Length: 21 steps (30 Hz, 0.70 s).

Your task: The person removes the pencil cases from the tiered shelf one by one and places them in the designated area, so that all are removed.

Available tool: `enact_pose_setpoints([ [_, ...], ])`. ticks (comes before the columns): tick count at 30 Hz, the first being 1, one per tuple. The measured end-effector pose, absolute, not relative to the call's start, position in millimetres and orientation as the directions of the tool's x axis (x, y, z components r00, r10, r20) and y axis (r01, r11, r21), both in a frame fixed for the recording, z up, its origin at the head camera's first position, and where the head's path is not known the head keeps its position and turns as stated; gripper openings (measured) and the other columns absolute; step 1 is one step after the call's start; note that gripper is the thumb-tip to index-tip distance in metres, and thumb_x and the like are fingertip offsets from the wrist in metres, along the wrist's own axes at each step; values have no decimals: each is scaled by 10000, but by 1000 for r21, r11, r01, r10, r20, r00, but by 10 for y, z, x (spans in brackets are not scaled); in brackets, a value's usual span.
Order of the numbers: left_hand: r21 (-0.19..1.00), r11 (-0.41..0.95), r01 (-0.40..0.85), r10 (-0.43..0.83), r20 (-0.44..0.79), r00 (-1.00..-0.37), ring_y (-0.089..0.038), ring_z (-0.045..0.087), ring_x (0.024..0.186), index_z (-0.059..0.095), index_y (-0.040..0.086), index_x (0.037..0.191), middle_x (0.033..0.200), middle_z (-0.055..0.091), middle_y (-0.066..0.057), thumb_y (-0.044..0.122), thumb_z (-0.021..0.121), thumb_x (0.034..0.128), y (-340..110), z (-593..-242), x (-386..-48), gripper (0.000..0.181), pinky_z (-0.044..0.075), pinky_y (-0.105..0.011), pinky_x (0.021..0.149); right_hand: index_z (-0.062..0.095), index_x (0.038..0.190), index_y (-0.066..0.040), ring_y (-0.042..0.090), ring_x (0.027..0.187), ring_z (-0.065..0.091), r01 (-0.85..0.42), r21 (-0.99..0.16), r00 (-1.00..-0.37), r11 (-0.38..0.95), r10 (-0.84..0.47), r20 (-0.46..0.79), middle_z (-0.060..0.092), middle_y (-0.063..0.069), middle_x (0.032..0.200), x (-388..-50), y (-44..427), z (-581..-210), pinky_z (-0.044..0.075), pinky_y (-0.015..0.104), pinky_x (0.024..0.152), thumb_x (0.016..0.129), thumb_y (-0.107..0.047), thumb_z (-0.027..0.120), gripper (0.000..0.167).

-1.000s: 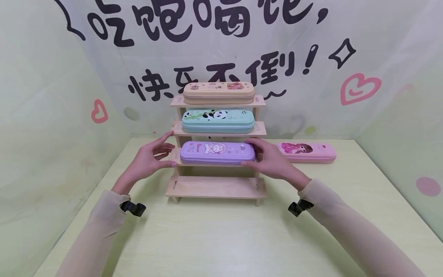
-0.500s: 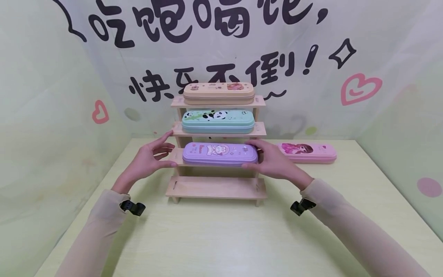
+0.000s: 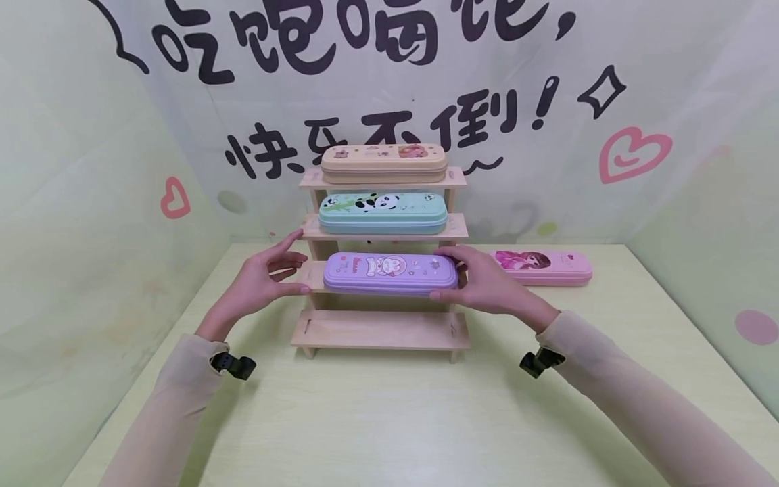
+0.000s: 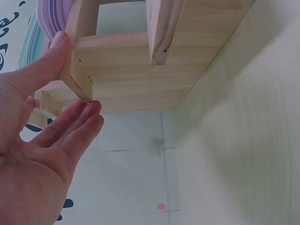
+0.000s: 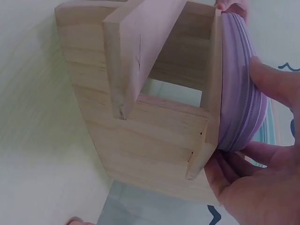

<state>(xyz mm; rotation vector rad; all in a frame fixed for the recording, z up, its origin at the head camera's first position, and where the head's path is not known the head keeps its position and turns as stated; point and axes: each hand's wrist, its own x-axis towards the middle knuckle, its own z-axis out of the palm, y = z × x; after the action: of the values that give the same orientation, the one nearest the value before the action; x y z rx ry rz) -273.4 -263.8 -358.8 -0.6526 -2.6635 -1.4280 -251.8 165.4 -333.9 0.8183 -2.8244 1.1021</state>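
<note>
The purple case [image 3: 389,274] lies on the second-lowest tier of a four-tier wooden shelf [image 3: 380,329]. Its right end is held between the thumb and fingers of my right hand [image 3: 487,284]; in the right wrist view that hand [image 5: 267,183] grips the zippered case [image 5: 239,84]. At the left end of the same tier, my left hand [image 3: 258,284] has thumb and fingers spread round the board. The left wrist view shows the thumb of this hand [image 4: 37,159] on the board's edge and fingertips against its corner [image 4: 82,89].
A teal panda case [image 3: 383,213] and a peach case [image 3: 385,164] sit on the two upper tiers. On the table [image 3: 389,419], right of the shelf and behind my right hand, lies a pink case [image 3: 544,268]. A printed backdrop [image 3: 395,81] stands behind.
The purple case has shifted right and slightly toward the front of its tier, moving with my right hand. My left hand has stayed at the shelf's left end.
</note>
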Motion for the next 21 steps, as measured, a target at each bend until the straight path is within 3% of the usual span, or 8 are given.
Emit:
enact_pose_setpoints([
  [10,783,501,368,332,219,-918,-356,625,1256,341,275,1670,1342,650,-188,62,935,802,-2616,-3562,-2718,1073,524,-497,1084,527,1506,11,361,1300,571,-413,-702,-890,580,-419,178,570,174,1454,-2472,1674,-3377,469,545,1148,841,-279,906,819],
  [21,780,505,371,330,222,-917,-355,629,1255,344,282,1668,1334,652,-184,81,941,798,-2631,-3573,-2726,1075,527,-483,1081,550,1489,-33,341,1340,547,-405,-758,-898,510,-379,224,546,149,1491,-2384,1807,-3472,447,534,1174,845,-229,912,765],
])
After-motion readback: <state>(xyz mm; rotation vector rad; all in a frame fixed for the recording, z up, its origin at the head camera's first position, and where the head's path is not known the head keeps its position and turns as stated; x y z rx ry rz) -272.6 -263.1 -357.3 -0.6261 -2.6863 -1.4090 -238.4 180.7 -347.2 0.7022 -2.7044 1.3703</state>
